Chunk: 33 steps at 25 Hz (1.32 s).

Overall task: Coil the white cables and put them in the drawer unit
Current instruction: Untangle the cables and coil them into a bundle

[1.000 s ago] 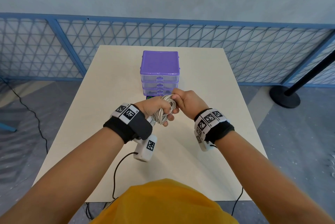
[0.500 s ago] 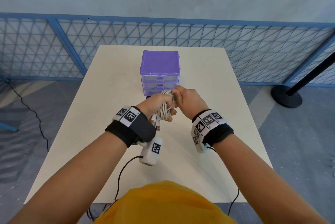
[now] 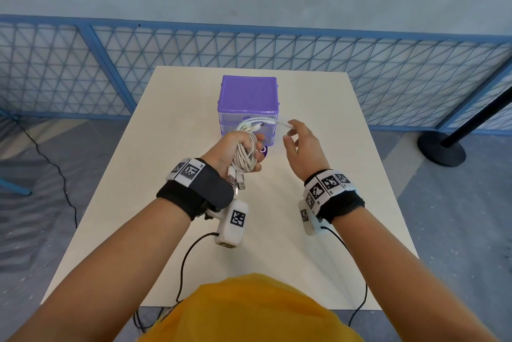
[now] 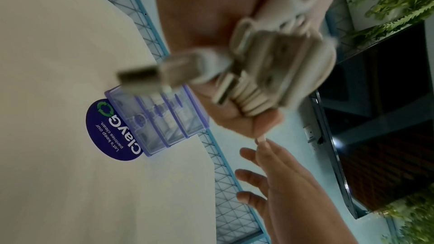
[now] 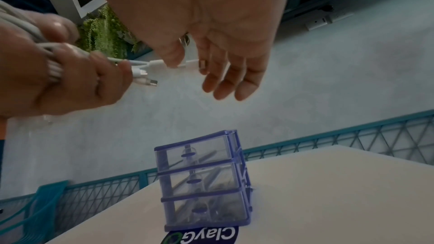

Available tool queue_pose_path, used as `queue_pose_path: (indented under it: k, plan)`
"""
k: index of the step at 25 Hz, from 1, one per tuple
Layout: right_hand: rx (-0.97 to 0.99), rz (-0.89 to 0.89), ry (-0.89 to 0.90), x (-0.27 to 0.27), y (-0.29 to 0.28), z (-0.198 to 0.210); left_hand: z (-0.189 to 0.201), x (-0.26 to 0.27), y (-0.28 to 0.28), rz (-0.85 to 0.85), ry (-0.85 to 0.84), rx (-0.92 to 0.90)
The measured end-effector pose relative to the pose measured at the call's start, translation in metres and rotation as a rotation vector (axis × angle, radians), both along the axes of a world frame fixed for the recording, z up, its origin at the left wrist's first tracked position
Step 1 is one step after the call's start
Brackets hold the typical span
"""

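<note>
My left hand (image 3: pixel 235 147) grips a coiled bundle of white cables (image 3: pixel 245 157), held above the table just in front of the purple drawer unit (image 3: pixel 248 95). USB plugs (image 3: pixel 238 183) dangle below the fist, blurred and close in the left wrist view (image 4: pixel 150 73). A loose cable end (image 3: pixel 277 122) runs from the top of the bundle to my right hand (image 3: pixel 289 131), which pinches it between thumb and forefinger, the other fingers spread. The unit's three clear drawers (image 5: pixel 202 179) are all closed.
The drawer unit stands mid-table on a cream tabletop (image 3: pixel 166 175), with a round purple sticker (image 4: pixel 112 129) in front of it. A blue mesh fence (image 3: pixel 360 59) runs behind the table. A black post base (image 3: pixel 440 147) sits on the floor at right.
Both hands were pressed together on the bundle. Now my right hand has drawn away to the right with a cable end, and my left hand holds the bundle alone.
</note>
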State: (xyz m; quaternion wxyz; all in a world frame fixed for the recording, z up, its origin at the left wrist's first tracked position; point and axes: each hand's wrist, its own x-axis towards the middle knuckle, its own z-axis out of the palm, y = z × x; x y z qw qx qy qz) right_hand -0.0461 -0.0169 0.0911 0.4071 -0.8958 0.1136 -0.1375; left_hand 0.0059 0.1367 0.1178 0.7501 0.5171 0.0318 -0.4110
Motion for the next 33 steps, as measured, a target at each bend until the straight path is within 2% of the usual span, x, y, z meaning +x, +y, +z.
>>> queue_pose_path:
  k: [3, 6, 8, 10, 13, 14, 15, 17, 19, 21, 22, 26, 29, 31, 33]
  plan:
    - [0.057, -0.008, 0.092, -0.001, 0.005, -0.006, -0.005, 0.004, -0.001, 0.117, 0.008, -0.028]
    - [0.222, 0.091, 0.18, -0.002, 0.023, -0.006, -0.008, 0.006, -0.006, 0.191, -0.001, -0.014]
    - [0.207, 0.082, 0.115, 0.0, 0.03, -0.004, -0.007, 0.005, -0.008, 0.15, -0.042, 0.056]
    - [-0.026, 0.098, -0.048, 0.002, 0.031, 0.005, -0.003, 0.002, -0.007, -0.015, -0.078, 0.158]
    - [-0.765, 0.297, -0.243, 0.005, 0.027, 0.018, 0.005, -0.006, -0.004, -0.309, -0.163, 0.34]
    - [-0.942, 0.366, -0.204, 0.007, 0.025, 0.02, 0.006, -0.008, -0.004, -0.381, -0.196, 0.392]
    - [-1.022, 0.423, -0.108, 0.009, 0.023, 0.022, 0.009, -0.01, -0.003, -0.426, -0.216, 0.43]
    - [-0.912, 0.448, 0.129, 0.01, 0.017, 0.02, 0.012, -0.01, -0.001, -0.421, -0.225, 0.434]
    - [-0.557, 0.392, 0.259, 0.007, 0.013, 0.02, 0.016, -0.01, 0.0, -0.347, -0.226, 0.386]
    - [-0.241, 0.293, 0.223, 0.004, 0.015, 0.017, 0.019, -0.011, 0.0, -0.236, -0.246, 0.367]
    - [-0.189, 0.247, 0.189, 0.003, 0.019, 0.017, 0.018, -0.01, -0.002, -0.163, -0.266, 0.384]
    - [-0.169, 0.149, 0.144, 0.003, 0.032, 0.017, 0.019, -0.015, -0.011, 0.025, -0.382, 0.463]
    - [-0.125, 0.13, 0.148, 0.003, 0.037, 0.023, 0.019, -0.017, -0.016, 0.102, -0.356, 0.413]
    - [-0.154, 0.136, 0.165, 0.004, 0.037, 0.025, 0.017, -0.016, -0.018, 0.091, -0.328, 0.375]
    - [-0.264, 0.155, 0.188, 0.005, 0.034, 0.023, 0.02, -0.014, -0.015, 0.032, -0.286, 0.344]
